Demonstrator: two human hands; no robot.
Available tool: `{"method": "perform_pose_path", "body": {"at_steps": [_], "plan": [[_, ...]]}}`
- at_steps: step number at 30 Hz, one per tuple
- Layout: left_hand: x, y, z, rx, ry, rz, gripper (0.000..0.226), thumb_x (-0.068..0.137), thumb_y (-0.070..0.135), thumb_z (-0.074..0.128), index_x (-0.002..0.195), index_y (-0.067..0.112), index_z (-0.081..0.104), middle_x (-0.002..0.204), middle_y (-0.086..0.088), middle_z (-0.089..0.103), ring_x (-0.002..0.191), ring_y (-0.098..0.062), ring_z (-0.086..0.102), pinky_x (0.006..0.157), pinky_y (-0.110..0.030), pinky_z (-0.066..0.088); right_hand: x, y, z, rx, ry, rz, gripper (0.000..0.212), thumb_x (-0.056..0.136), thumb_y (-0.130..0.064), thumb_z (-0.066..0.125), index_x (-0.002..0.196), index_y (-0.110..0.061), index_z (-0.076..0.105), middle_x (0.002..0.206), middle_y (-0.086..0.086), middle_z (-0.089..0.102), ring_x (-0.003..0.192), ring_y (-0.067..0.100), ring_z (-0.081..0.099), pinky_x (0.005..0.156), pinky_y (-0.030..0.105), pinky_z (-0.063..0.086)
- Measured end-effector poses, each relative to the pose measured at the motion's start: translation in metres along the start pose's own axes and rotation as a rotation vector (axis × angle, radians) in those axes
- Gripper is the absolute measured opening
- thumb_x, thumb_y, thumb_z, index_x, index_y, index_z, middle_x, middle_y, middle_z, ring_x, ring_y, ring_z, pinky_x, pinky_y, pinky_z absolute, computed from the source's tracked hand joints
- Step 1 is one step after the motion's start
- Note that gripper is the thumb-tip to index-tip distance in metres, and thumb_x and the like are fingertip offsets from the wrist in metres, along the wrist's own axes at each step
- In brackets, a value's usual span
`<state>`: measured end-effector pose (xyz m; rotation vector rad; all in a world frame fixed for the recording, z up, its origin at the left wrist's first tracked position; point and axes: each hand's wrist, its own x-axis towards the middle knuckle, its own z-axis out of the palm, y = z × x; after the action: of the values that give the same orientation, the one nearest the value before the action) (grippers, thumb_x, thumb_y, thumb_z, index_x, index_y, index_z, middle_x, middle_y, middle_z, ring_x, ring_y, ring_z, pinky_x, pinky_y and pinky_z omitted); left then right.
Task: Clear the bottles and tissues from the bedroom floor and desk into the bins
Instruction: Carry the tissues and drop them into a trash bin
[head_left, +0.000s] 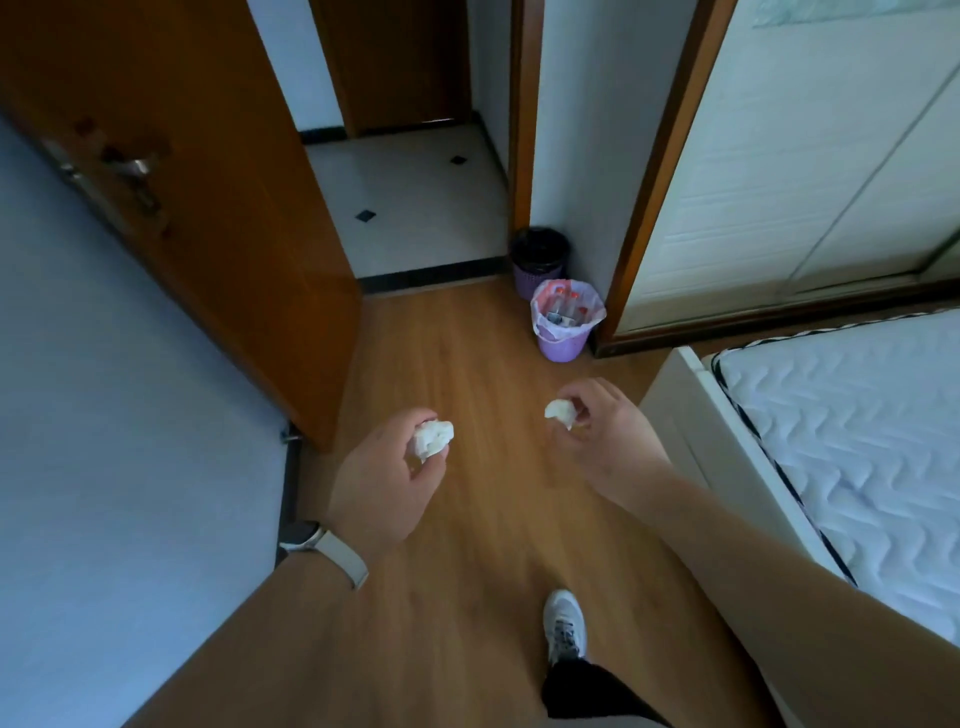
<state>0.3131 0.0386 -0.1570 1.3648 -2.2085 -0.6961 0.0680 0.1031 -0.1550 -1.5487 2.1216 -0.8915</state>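
Each grip around a tissue (432, 437).

Wood floor with two bins by the wall

We saw the wood-plank floor (467, 364) carrying a purple bin (563, 338) lined with a pale bag, bottles (566, 306) inside, and just behind it a dark-lined bin (540, 260). Our white shoe (565, 623) stood on the planks; the bed (852, 441) rested at the right.

Crumpled soft paper tissue (432, 437) fills my left hand (387, 480); another wad (561, 412) my right (605, 439). Smooth, faintly glossy wood-look floor (467, 374). At one o'clock, purple plastic bin (565, 332), thin plastic liner. Quilted cloth mattress (852, 426) at three.
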Motion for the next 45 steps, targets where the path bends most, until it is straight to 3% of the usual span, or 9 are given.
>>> {"method": "perform_pose_path", "body": {"at_steps": [7, 12, 17, 27, 32, 36, 39, 45], "plan": [[0.119, 0.052, 0.025, 0.033, 0.015, 0.007, 0.036, 0.091, 0.035, 0.063, 0.126, 0.027, 0.057, 0.117, 0.012, 0.064, 0.103, -0.006, 0.06, 0.083, -0.031, 0.056, 0.12, 0.038, -0.049, -0.004, -0.021, -0.048, 0.018, 0.087, -0.032, 0.065, 0.102, -0.03, 0.055, 0.096, -0.016, 0.054, 0.082, 0.005, 0.056, 0.072, 0.025, 0.052], [0.174, 0.063, 0.03, 0.043, 0.028, 0.03, 0.032, 0.091, 0.032, 0.063, 0.123, 0.027, 0.057, 0.11, 0.013, 0.064, 0.097, -0.005, 0.06, 0.08, -0.029, 0.056, 0.175, 0.052, -0.062, 0.0, -0.046, -0.05, 0.024, 0.088, -0.034, 0.065, 0.108, -0.03, 0.052, 0.098, -0.017, 0.051, 0.084, 0.003, 0.055, 0.064, 0.01, 0.038], [0.231, 0.055, 0.03, 0.039, 0.049, 0.0, 0.031, 0.091, 0.03, 0.064, 0.121, 0.028, 0.058, 0.108, 0.015, 0.063, 0.095, -0.003, 0.06, 0.079, -0.024, 0.053, 0.231, 0.053, -0.06, 0.014, -0.036, -0.053, 0.025, 0.087, -0.035, 0.066, 0.104, -0.036, 0.047, 0.099, -0.016, 0.053, 0.084, 0.004, 0.056, 0.065, 0.011, 0.039], [0.378, -0.011, 0.026, -0.001, -0.027, 0.076, 0.035, 0.092, 0.034, 0.062, 0.126, 0.029, 0.055, 0.115, 0.011, 0.064, 0.103, -0.007, 0.061, 0.084, -0.032, 0.057, 0.372, 0.038, -0.022, -0.056, 0.052, -0.014, 0.032, 0.088, -0.033, 0.065, 0.117, -0.024, 0.058, 0.106, -0.008, 0.057, 0.091, 0.01, 0.056, 0.079, 0.023, 0.05], [0.479, -0.052, -0.013, -0.019, -0.012, 0.099, 0.036, 0.092, 0.034, 0.062, 0.127, 0.028, 0.055, 0.12, 0.009, 0.064, 0.108, -0.009, 0.059, 0.089, -0.029, 0.055, 0.455, 0.001, 0.003, -0.112, 0.098, 0.04, 0.031, 0.087, -0.036, 0.065, 0.115, -0.029, 0.057, 0.103, -0.01, 0.058, 0.084, 0.009, 0.057, 0.069, 0.021, 0.049], [0.551, -0.08, -0.038, -0.049, -0.027, 0.126, 0.034, 0.092, 0.032, 0.062, 0.126, 0.028, 0.055, 0.117, 0.012, 0.062, 0.104, -0.006, 0.058, 0.086, -0.025, 0.053, 0.515, -0.032, 0.02, -0.125, 0.172, 0.011, 0.026, 0.088, -0.034, 0.063, 0.113, -0.029, 0.057, 0.099, -0.014, 0.053, 0.075, 0.002, 0.052, 0.061, 0.009, 0.036], [0.586, -0.097, -0.043, -0.079, -0.043, 0.161, 0.036, 0.092, 0.031, 0.063, 0.127, 0.028, 0.055, 0.119, 0.01, 0.063, 0.106, -0.008, 0.059, 0.085, -0.028, 0.055, 0.541, -0.045, 0.031, -0.145, 0.159, 0.025, 0.026, 0.088, -0.035, 0.062, 0.113, -0.031, 0.056, 0.1, -0.015, 0.053, 0.075, -0.004, 0.051, 0.061, 0.007, 0.034], [0.64, -0.116, -0.039, -0.093, -0.064, 0.226, 0.039, 0.09, 0.032, 0.064, 0.128, 0.026, 0.055, 0.12, 0.009, 0.064, 0.106, -0.007, 0.06, 0.086, -0.032, 0.057, 0.591, -0.044, 0.04, -0.162, 0.185, 0.051, 0.025, 0.088, -0.032, 0.064, 0.112, -0.027, 0.058, 0.098, -0.014, 0.052, 0.081, 0.008, 0.057, 0.062, 0.007, 0.035]]}}
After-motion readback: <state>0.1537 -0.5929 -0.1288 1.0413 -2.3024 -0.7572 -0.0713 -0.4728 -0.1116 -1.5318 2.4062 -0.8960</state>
